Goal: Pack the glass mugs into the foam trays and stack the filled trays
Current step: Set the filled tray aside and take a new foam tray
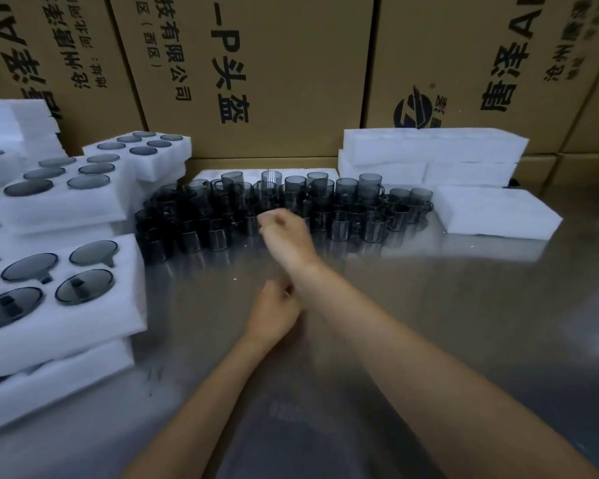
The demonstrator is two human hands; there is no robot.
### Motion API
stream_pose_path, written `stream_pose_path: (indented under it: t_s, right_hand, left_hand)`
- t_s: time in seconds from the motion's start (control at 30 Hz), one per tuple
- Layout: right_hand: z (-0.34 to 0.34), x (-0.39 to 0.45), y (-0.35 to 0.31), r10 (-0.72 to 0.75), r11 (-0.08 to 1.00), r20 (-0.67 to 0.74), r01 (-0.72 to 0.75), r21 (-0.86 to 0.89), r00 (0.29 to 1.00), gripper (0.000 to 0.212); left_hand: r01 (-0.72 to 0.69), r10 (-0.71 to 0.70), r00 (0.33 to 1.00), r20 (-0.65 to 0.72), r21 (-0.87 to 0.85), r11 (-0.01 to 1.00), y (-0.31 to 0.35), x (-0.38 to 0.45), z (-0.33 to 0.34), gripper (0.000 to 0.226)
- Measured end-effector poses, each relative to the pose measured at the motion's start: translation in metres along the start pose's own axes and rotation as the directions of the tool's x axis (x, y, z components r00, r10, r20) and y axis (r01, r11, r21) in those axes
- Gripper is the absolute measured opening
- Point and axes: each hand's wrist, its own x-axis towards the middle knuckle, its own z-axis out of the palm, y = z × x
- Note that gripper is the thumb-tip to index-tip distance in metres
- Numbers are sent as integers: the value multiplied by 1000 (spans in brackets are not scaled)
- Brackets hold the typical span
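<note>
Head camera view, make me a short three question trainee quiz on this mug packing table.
1. True or false: the dark smoked-glass mugs stand loose on the shiny metal table.
2. The filled white foam trays are stacked on which side? A. left B. right
3. Fill in: the wall behind is brown ____ boxes.

Key: 1 true; 2 A; 3 cardboard. The right hand reaches toward the mugs; the left hand sits nearer, holding nothing visible.
</note>
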Motion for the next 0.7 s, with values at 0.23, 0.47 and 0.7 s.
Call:
stream_pose_path:
  t_s: [0.23,0.47,0.7]
  right_hand:
    - [-199,47,61,-139,751,-346,-129,-648,928,45]
    - [-334,88,109,79,397,-385,-384,-834,919,69]
    - [-371,110,134,114,294,-359,-376,-879,926,60]
  left_hand:
    - [3,-15,1000,22,481,877,1,64,42,8]
    - [-94,109,994,16,644,759,-8,101,62,8]
    - [-103,143,989,-19,601,792,-16,105,61,9]
